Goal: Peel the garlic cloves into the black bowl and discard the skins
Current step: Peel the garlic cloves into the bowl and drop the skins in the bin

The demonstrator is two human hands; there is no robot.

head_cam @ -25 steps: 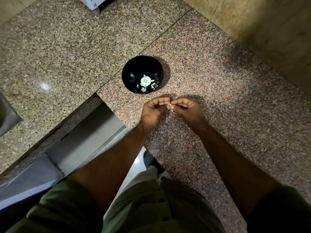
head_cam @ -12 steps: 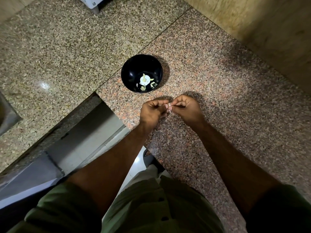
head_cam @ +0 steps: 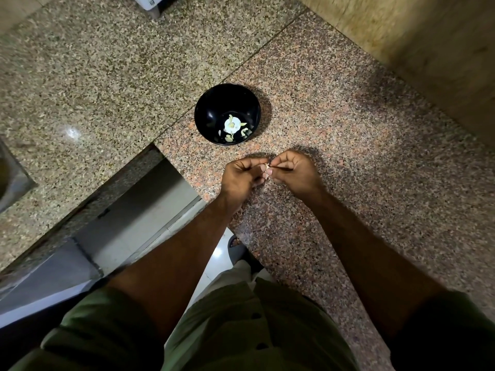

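both hands [head_cam: 270, 175] pinch garlic clove [head_cam: 267, 166] near counter edge [head_cam: 184, 178].

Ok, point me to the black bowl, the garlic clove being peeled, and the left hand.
black bowl [head_cam: 207, 108]: head view, bare inner wall on the left side.
garlic clove [head_cam: 266, 166]: head view, pale bit showing between the fingertips.
left hand [head_cam: 239, 178]: head view, back of the hand.

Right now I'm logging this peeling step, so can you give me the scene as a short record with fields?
Surface: granite counter
Bowl: black bowl, beyond the hands, holding a pale garlic piece and small scraps
Left hand: fingers curled, pinching a small clove
Right hand: pinching the same clove from the other side
Clove position: held between both hands above the counter, not over the bowl
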